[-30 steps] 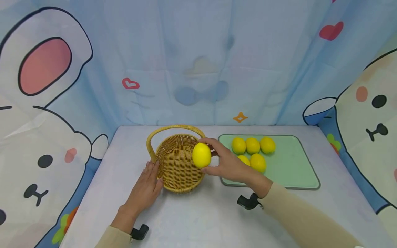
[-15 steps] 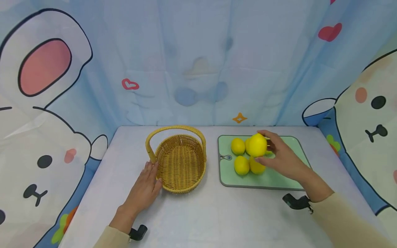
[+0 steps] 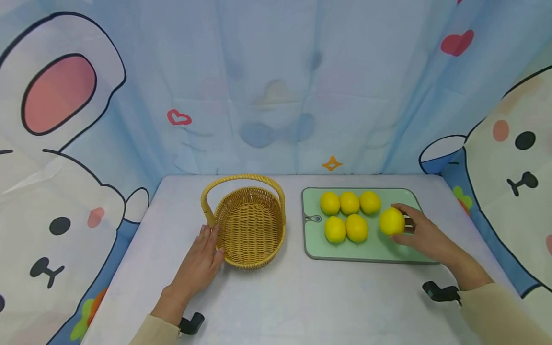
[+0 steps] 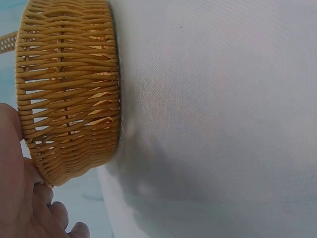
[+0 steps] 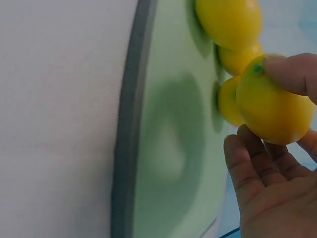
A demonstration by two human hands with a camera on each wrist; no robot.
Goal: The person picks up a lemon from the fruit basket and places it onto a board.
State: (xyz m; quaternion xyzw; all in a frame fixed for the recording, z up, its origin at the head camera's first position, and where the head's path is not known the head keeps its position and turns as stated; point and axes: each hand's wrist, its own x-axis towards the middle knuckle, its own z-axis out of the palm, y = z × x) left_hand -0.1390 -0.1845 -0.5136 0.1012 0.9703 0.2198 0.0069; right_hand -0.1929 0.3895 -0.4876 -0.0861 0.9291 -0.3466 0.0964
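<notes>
My right hand point(image 3: 424, 238) pinches a yellow lemon point(image 3: 392, 221) between thumb and fingers over the right part of a pale green tray point(image 3: 414, 251). In the right wrist view the lemon point(image 5: 275, 106) shows a small green stem end beside the thumb, and a shadow lies on the board-like tray surface below. Several other lemons point(image 3: 356, 227) sit on the left half of the tray in two rows. To the left, a round wicker basket point(image 3: 250, 230) with an arched handle stands upright with nothing inside. My left hand point(image 3: 196, 266) rests against its near left side, fingers extended.
A white cloth covers the table point(image 3: 276, 306). Behind it hangs a light blue curtain point(image 3: 276, 86) printed with cartoon animals and hearts. The tray has a dark grey edge and a small spoon-shaped print near its left side. A gap separates basket and tray.
The right hand has carried the lemon from the basket's right rim, across the tray's lemons, to the tray's right part, and lowered it. The left hand and basket have stayed in place.
</notes>
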